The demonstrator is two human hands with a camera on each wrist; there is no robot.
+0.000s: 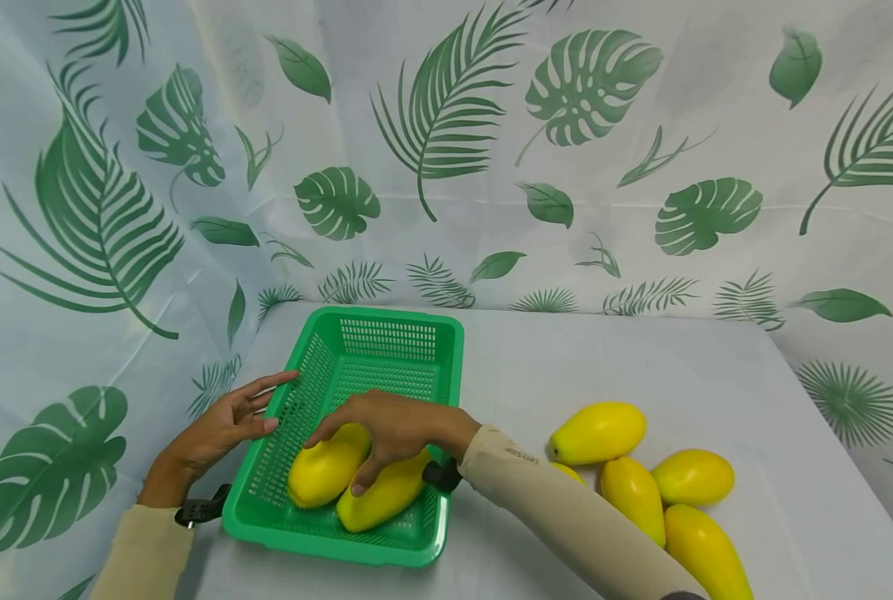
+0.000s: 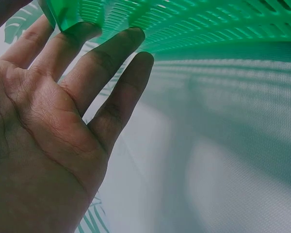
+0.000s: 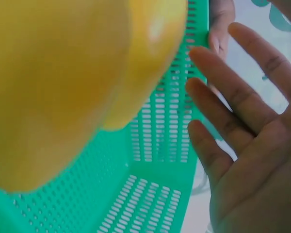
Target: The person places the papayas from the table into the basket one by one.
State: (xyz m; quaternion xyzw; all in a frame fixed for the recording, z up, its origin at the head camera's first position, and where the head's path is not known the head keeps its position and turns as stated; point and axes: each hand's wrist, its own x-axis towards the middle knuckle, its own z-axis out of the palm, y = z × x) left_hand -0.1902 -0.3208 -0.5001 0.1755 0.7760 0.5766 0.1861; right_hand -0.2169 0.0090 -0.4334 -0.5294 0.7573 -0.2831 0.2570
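Note:
A green plastic basket (image 1: pixel 454 358) with slotted sides stands on the table. Two smooth, oblong yellow fruits, papaya-like in shape, lie in its near half: a left fruit (image 1: pixel 322 473) and a right fruit (image 1: pixel 385 493). My right hand (image 1: pixel 397 423) is over them inside the basket, palm down, fingers spread. In the right wrist view, its fingers (image 3: pixel 237 97) are extended with a gap between them and the fruit. My left hand (image 1: pixel 217 429) is at the basket's left side; the left wrist view shows fairly straight fingers (image 2: pixel 99 65) with fingertips right at the slotted wall.
Several more yellow fruits (image 1: pixel 634 500) lie grouped on the white table (image 1: pixel 521 367) to the right, one partly hidden behind my right sleeve (image 1: pixel 559 500). A leaf-printed curtain (image 1: pixel 484 200) hangs behind the table and along its left side.

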